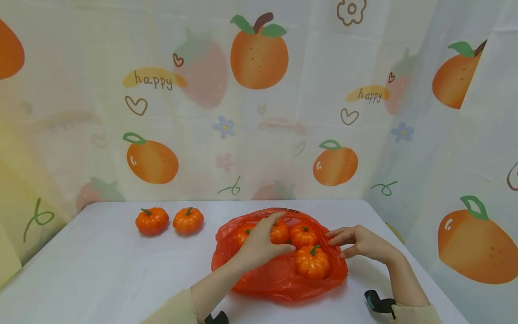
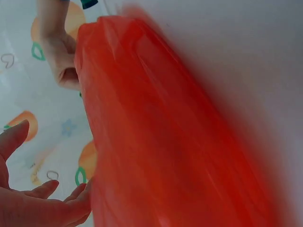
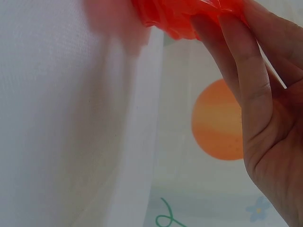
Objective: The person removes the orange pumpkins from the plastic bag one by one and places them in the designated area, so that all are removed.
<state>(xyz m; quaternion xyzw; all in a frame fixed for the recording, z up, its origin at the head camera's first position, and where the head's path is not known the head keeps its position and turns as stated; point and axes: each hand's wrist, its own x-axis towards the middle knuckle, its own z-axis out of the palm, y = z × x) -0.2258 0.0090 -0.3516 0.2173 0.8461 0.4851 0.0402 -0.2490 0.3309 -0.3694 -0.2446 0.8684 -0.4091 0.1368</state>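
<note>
A red plastic bag (image 1: 271,274) lies with its mouth spread, and several small orange pumpkins (image 1: 312,263) with green stems sit inside it. My left hand (image 1: 261,240) hovers over the bag's mouth, thumb and fingers spread apart with nothing between them. It partly hides the pumpkins at the bag's left. At the bag's right rim, my right hand (image 1: 364,244) pinches the plastic with its fingertips. The right wrist view shows those fingers (image 3: 246,61) against the crumpled red edge. In the left wrist view the bag's side (image 2: 151,123) fills the middle.
Two more orange pumpkins, one (image 1: 151,221) beside the other (image 1: 188,221), stand on the white table (image 1: 101,270) left of the bag. A fruit-print curtain (image 1: 259,112) hangs behind the table and along its sides. Dark wrist straps (image 1: 379,302) are on both arms.
</note>
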